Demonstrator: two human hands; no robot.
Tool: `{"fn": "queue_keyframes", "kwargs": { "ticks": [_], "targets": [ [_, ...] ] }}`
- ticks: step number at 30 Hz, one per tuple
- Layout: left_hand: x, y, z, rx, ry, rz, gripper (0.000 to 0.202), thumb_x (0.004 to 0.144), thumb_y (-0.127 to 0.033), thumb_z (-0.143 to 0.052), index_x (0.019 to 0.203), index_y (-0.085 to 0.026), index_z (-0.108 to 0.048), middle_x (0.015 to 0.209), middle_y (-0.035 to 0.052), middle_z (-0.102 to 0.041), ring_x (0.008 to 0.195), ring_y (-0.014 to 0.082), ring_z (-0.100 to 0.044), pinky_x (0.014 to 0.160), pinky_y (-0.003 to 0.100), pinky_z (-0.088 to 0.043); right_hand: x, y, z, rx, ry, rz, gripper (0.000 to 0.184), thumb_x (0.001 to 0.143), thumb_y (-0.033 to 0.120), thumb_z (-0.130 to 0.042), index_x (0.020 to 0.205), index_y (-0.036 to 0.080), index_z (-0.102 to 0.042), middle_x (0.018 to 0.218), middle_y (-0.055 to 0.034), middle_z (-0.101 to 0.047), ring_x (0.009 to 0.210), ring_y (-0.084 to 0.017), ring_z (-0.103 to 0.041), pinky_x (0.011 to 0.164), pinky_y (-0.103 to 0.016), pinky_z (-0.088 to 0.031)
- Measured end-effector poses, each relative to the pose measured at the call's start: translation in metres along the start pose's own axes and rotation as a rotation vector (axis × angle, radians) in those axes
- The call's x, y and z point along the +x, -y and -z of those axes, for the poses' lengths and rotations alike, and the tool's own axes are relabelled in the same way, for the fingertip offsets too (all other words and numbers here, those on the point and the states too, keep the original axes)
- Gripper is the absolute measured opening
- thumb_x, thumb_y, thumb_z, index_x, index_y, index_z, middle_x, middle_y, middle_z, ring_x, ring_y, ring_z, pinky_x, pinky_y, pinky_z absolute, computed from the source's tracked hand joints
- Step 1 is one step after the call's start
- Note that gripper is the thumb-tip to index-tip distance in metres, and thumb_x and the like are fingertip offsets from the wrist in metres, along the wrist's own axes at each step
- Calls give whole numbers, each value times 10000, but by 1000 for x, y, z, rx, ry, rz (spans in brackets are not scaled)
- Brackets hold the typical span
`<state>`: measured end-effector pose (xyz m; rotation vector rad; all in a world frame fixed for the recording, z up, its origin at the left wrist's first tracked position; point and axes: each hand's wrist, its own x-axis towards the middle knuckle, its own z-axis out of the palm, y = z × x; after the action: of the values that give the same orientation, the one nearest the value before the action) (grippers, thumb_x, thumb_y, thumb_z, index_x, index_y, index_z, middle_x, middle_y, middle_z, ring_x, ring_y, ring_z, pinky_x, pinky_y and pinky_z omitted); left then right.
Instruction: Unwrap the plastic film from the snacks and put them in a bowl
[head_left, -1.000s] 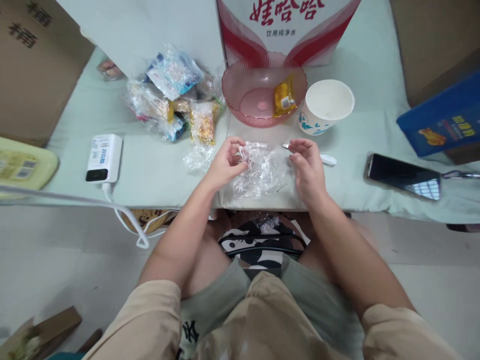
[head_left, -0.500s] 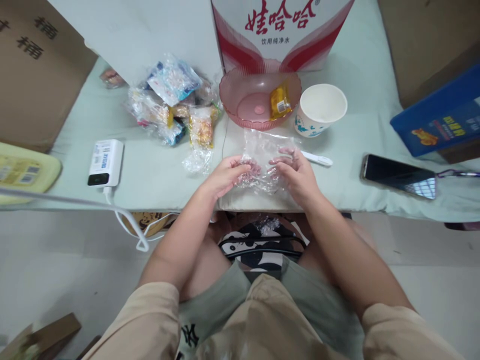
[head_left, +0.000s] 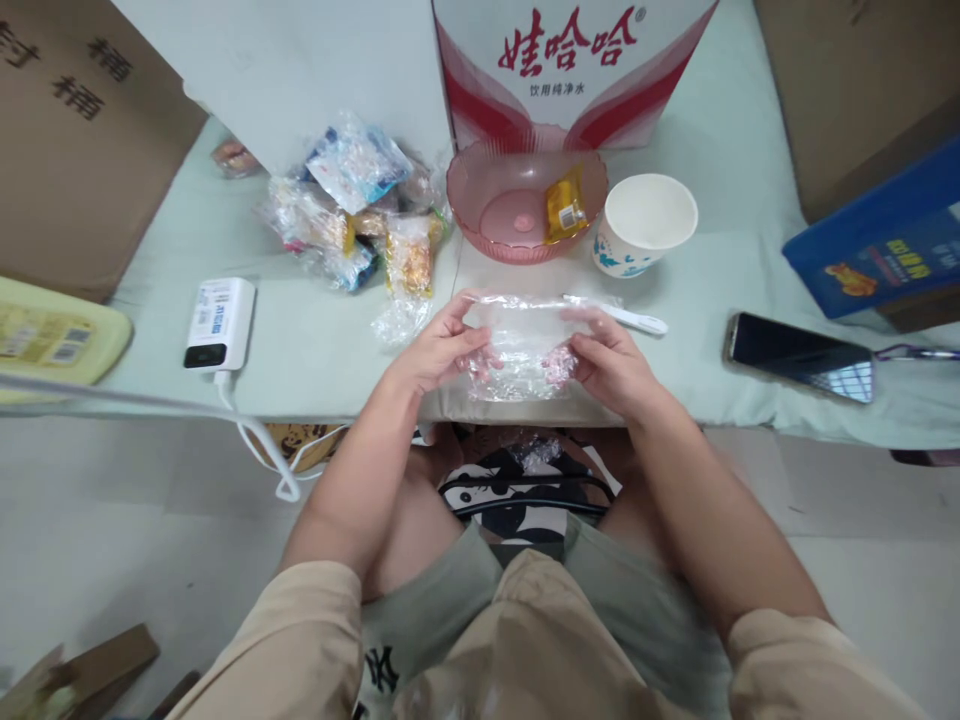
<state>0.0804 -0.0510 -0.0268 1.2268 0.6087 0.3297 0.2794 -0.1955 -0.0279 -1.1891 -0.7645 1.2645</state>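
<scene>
A clear plastic bag (head_left: 521, 345) is stretched between my two hands above the front edge of the cloth-covered surface. My left hand (head_left: 442, 345) pinches its left side, and my right hand (head_left: 611, 360) grips the right side; some fingers show through the film. Just beyond stands a pink ribbed bowl (head_left: 491, 225) with a yellow packet (head_left: 565, 207) inside. To its right is a white paper cup (head_left: 646, 225) with a blue-green pattern. A white plastic utensil (head_left: 637, 320) lies past my right hand, its far end partly covered by clear wrapping.
Wrapped snacks (head_left: 352, 200) are heaped left of the bowl. A white power bank (head_left: 220, 322) with a cable lies at left, a phone (head_left: 799, 357) at right. Behind stands a red-and-white carton (head_left: 555, 90); a blue box (head_left: 874, 240) leans at the right.
The bag, crumpled and upright before, is now spread flatter and wider between my hands. My hands have moved slightly apart. The whole view has shifted a little.
</scene>
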Motion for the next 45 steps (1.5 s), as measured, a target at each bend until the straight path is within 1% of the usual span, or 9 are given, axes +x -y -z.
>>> {"fn": "queue_keyframes", "kwargs": {
  "ticks": [6, 11, 14, 19, 25, 30, 33, 38, 45],
  "targets": [
    [1, -2, 3, 62, 30, -40, 253, 736, -416, -670, 736, -171, -603, 699, 11, -587, 548, 102, -521, 498, 245, -429, 1, 5, 2, 1, 22, -74, 360, 740, 572, -632, 836, 225, -624, 761, -28, -610, 643, -172, -601, 575, -328, -517],
    [7, 8, 3, 308, -128, -169, 510, 677, -224, -773, 1139, -240, -556, 791, -39, -542, 639, 89, -527, 605, 214, -446, 11, -8, -3, -131, -184, -74, 716, 609, 304, -797, 1232, 294, -445, 848, 45, -600, 646, -129, -565, 600, -285, -485],
    [9, 10, 5, 296, -204, -210, 679, 671, -280, -809, 1262, -283, -475, 994, 3, -602, 769, 111, -619, 716, 253, -518, 16, -12, -2, -137, -336, 37, 373, 659, 300, -709, 980, 254, -525, 768, 51, -563, 659, -115, -512, 625, -266, -429],
    [9, 11, -13, 355, -451, -269, 274, 772, -363, -747, 889, -207, -555, 820, 1, -610, 759, 127, -619, 733, 269, -518, 9, -4, -3, -356, -527, 291, 138, 801, 343, -593, 786, 249, -492, 765, 22, -537, 712, -147, -485, 699, -298, -413],
    [18, 16, -59, 116, -141, -263, 715, 628, -519, -880, 1207, -228, -580, 1304, 108, -647, 1171, 232, -641, 965, 334, -520, -3, -7, -17, -251, -293, 272, 222, 823, 419, -611, 818, 261, -456, 746, 25, -513, 701, -160, -501, 694, -315, -446],
    [33, 10, -76, 179, -284, -300, 462, 771, -588, -756, 994, -194, -661, 995, 48, -718, 941, 177, -658, 876, 306, -522, 2, -6, -11, 181, -314, -3, 355, 730, 471, -654, 921, 276, -427, 823, 32, -606, 746, -156, -610, 693, -306, -507],
    [37, 12, -79, 175, -410, -311, 390, 801, -566, -720, 924, -203, -647, 876, 10, -686, 804, 139, -614, 778, 285, -506, 1, -2, 1, 109, -419, 32, 437, 693, 481, -711, 985, 279, -456, 977, -8, -677, 860, -167, -654, 693, -285, -503],
    [31, 23, -82, 194, -352, -201, 403, 759, -541, -754, 964, -245, -574, 798, -8, -629, 694, 142, -564, 666, 318, -477, 3, 0, 9, 2, -193, 78, 525, 630, 362, -759, 1074, 252, -501, 841, 29, -654, 707, -139, -604, 656, -281, -476],
    [73, -58, -98, 720, -667, -621, 194, 807, -287, -715, 805, -235, -528, 878, 22, -540, 909, 193, -566, 810, 349, -482, 15, 7, 17, 42, -436, 111, 340, 782, 383, -594, 1071, 262, -463, 1010, 12, -641, 737, -128, -655, 673, -293, -470]
  ]
}}
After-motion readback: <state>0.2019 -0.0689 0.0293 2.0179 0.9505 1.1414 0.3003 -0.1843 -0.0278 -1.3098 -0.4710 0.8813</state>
